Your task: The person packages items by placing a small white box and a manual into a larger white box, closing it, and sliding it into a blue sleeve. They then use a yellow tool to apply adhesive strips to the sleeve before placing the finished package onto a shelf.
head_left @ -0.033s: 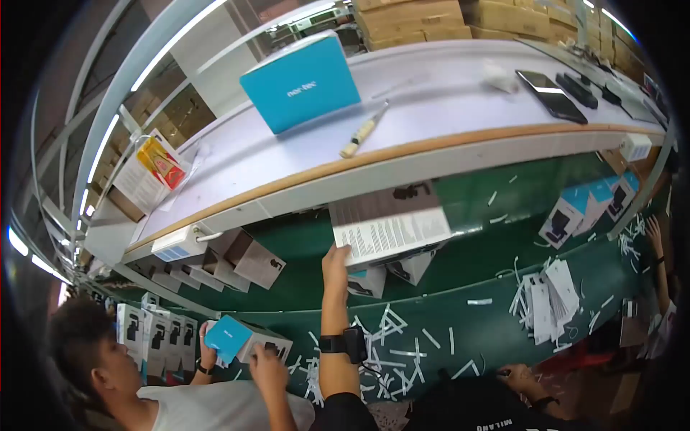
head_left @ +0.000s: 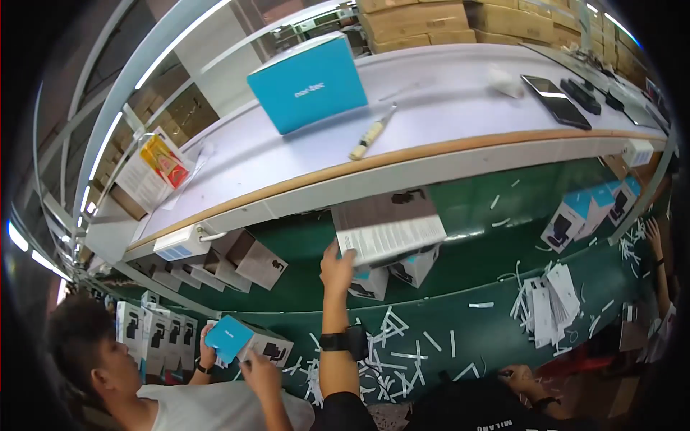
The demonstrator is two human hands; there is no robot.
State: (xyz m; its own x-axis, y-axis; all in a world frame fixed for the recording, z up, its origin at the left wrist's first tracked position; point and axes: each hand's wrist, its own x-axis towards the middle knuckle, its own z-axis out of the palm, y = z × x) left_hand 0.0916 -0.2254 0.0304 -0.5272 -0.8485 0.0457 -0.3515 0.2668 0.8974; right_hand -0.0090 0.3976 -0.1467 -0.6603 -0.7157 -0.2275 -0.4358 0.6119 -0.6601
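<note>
My left hand, with a dark watch on its wrist, reaches up over the green belt and grips the lower left corner of a grey and white printed sheet. The sheet is held up just under the white shelf edge. Small white and blue product boxes lie right below it. My right hand stays low by my dark shirt, near scattered white paper strips; its fingers are too small to read.
A co-worker in a white shirt at lower left holds a blue-topped box. On the white shelf lie a large blue box, a knife-like tool and dark phones. Leaflet stacks sit right; another person's hand is at the far right.
</note>
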